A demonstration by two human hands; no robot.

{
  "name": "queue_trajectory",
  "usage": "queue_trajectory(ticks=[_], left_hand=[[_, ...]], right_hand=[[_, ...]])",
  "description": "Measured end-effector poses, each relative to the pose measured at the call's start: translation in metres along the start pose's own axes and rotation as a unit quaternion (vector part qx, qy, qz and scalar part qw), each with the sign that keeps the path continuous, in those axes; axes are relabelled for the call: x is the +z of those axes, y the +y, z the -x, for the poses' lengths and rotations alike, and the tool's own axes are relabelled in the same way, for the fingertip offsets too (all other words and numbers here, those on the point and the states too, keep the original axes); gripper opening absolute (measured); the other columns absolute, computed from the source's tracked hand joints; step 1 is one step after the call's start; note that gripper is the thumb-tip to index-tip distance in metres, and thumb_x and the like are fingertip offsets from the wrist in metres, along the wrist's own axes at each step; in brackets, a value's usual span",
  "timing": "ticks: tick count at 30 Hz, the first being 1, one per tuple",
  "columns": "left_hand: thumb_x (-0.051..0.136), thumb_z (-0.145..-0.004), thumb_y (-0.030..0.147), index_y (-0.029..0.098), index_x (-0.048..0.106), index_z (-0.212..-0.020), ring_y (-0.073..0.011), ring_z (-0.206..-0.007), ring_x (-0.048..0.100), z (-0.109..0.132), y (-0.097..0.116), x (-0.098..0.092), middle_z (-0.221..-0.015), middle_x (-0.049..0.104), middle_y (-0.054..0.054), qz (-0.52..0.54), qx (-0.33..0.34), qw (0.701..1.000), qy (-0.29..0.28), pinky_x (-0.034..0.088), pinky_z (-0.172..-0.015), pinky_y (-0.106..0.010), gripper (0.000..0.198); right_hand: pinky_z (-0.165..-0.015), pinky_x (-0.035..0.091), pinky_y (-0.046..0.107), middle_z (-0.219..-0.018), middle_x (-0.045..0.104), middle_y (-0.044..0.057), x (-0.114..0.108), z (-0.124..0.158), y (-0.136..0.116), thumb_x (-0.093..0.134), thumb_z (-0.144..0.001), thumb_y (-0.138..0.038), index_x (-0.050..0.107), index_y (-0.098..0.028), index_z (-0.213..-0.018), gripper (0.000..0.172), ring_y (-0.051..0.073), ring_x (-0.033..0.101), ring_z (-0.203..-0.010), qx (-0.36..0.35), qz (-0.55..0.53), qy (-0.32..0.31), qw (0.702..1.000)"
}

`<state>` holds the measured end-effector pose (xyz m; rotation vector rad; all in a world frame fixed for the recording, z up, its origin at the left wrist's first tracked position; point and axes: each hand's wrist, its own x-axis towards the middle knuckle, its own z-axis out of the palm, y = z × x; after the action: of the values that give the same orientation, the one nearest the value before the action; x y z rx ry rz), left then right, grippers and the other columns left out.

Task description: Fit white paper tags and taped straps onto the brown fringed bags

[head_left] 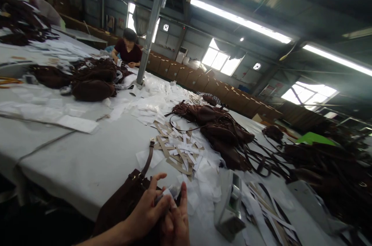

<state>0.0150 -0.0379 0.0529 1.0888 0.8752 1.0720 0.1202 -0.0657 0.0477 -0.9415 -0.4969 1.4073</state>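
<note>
A dark brown handbag (119,209) rests at the near edge of the table, partly behind my forearm. Its strap (148,156) with a metal buckle stretches up and away over the tabletop. My left hand (152,207) is closed in a pinch on a small piece of white wrapping (167,193) above the bag. Close against it is my right hand (176,219), index finger pointing up and the other fingers curled. Something dark shows between its thumb and index finger; its kind is hidden.
Paper and card strips (180,147) lie beyond my hands. A grey tape dispenser (231,209) stands at right. Brown bags (215,125) are heaped behind, with more bags (93,90) at left. A metal post (152,25) rises near a seated person (128,52).
</note>
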Motion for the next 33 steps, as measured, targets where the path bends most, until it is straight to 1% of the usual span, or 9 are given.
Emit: queue_trajectory(ticks=[5,8,11,16,20,22,28,30,33], left_hand=[[0.057,-0.077,0.061,0.020,0.030,-0.137,-0.0100,-0.034,0.040,0.003,-0.018,-0.003,-0.053,0.053,0.006,0.038,-0.038,0.998,0.014,0.030,-0.035,-0.020,0.077],[0.057,-0.078,0.058,0.018,0.037,-0.133,-0.0103,-0.037,0.042,0.004,-0.023,-0.010,-0.052,0.051,0.005,0.017,-0.034,0.999,0.028,0.030,-0.037,-0.020,0.071],[0.059,-0.080,0.051,0.020,0.053,-0.119,-0.0151,-0.056,0.055,0.002,-0.015,-0.022,-0.062,0.059,0.001,-0.056,0.000,0.995,0.084,0.042,-0.051,-0.022,0.051],[0.062,-0.079,0.041,0.024,0.069,-0.096,-0.0249,-0.091,0.061,-0.011,-0.003,-0.031,-0.097,0.068,-0.006,-0.229,0.090,0.967,0.071,0.048,-0.082,-0.030,0.025],[0.061,-0.080,0.034,0.026,0.070,-0.095,-0.0265,-0.110,0.055,-0.023,-0.006,-0.026,-0.115,0.063,-0.008,-0.309,0.142,0.940,-0.026,0.041,-0.099,-0.036,0.019],[0.057,-0.082,0.032,0.025,0.069,-0.095,-0.0263,-0.116,0.052,-0.026,-0.010,-0.025,-0.121,0.061,-0.008,-0.338,0.124,0.931,-0.065,0.038,-0.103,-0.039,0.019],[0.050,-0.088,0.040,0.026,0.066,-0.107,-0.0237,-0.126,0.046,-0.026,-0.005,-0.039,-0.125,0.061,-0.004,-0.348,0.066,0.927,-0.123,0.035,-0.108,-0.037,0.029],[0.052,-0.087,0.041,0.026,0.065,-0.111,-0.0232,-0.124,0.048,-0.024,0.001,-0.042,-0.123,0.063,-0.004,-0.346,0.072,0.931,-0.096,0.037,-0.107,-0.035,0.031],[0.054,-0.086,0.039,0.024,0.067,-0.106,-0.0231,-0.112,0.057,-0.024,0.011,-0.039,-0.115,0.066,-0.006,-0.343,0.112,0.933,0.007,0.043,-0.100,-0.034,0.028]], right_hand=[[-0.026,0.026,0.015,-0.074,0.065,-0.003,0.004,0.004,0.002,0.070,-0.073,-0.049,0.004,-0.035,-0.144,0.098,0.003,0.034,-0.026,-0.017,0.094,-0.034,0.995],[-0.023,0.028,0.017,-0.071,0.067,-0.001,0.004,0.006,0.003,0.066,-0.074,-0.055,0.008,-0.029,-0.145,0.095,0.008,0.042,-0.023,-0.047,0.183,-0.002,0.982],[-0.023,0.027,0.018,-0.073,0.070,0.004,-0.017,0.004,-0.002,0.060,-0.076,-0.060,0.021,-0.023,-0.143,0.087,0.009,0.045,-0.024,-0.096,0.244,0.094,0.961],[-0.047,0.047,0.027,-0.078,0.072,0.010,-0.082,-0.011,-0.027,0.059,-0.075,-0.052,0.063,-0.013,-0.111,0.053,0.017,0.060,-0.046,-0.157,0.423,0.216,0.866],[-0.073,0.049,0.035,-0.097,0.069,0.014,-0.110,-0.028,-0.036,0.052,-0.077,-0.040,0.067,-0.014,-0.103,0.041,0.024,0.065,-0.071,-0.185,0.585,0.234,0.754],[-0.078,0.047,0.037,-0.101,0.067,0.016,-0.111,-0.036,-0.034,0.051,-0.074,-0.036,0.068,-0.013,-0.101,0.039,0.027,0.064,-0.082,-0.186,0.620,0.222,0.730],[-0.077,0.044,0.035,-0.082,0.067,0.010,-0.111,-0.061,-0.036,0.056,-0.069,-0.037,0.068,-0.019,-0.075,0.023,0.025,0.060,-0.080,-0.162,0.544,0.243,0.787],[-0.074,0.046,0.035,-0.078,0.068,0.009,-0.113,-0.067,-0.043,0.056,-0.070,-0.042,0.067,-0.017,-0.075,0.027,0.025,0.061,-0.078,-0.153,0.510,0.257,0.806],[-0.064,0.049,0.031,-0.073,0.069,0.006,-0.105,-0.067,-0.055,0.055,-0.073,-0.050,0.066,-0.016,-0.078,0.036,0.021,0.063,-0.071,-0.133,0.433,0.259,0.853]])
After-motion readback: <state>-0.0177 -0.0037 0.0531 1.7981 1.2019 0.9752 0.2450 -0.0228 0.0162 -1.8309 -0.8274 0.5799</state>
